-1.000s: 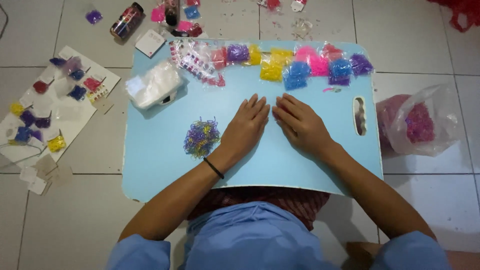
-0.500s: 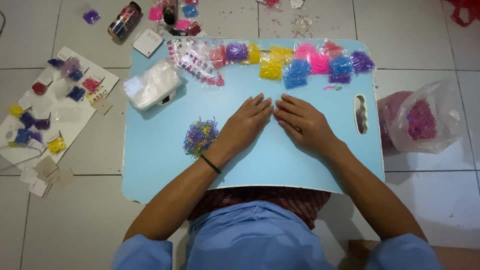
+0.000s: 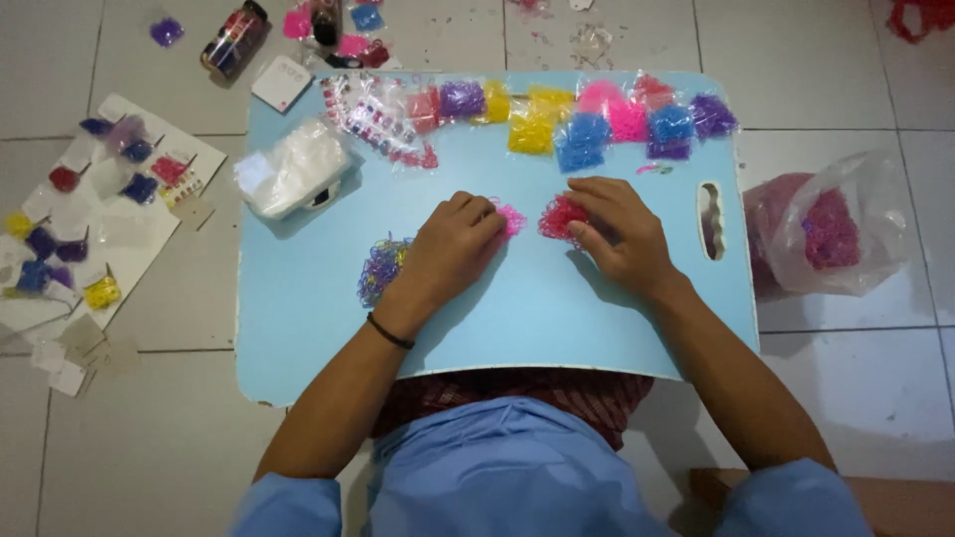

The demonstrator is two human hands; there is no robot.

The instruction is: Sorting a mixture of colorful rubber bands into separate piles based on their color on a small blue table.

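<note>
Resting mid-surface, the left hand (image 3: 453, 244) curls over one pink band clump (image 3: 510, 219); the right hand (image 3: 617, 234) pinches one red clump (image 3: 559, 217). One loose purple pile (image 3: 381, 267) lies left. About ten bags (image 3: 587, 114) line the far edge. Sweeping could scatter or mix colours.

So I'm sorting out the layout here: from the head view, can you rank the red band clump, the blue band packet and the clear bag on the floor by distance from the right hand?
From the right hand:
1. Red band clump, at its fingertips.
2. Blue band packet, at the table's far edge.
3. Clear bag, off the table on the right.
</note>
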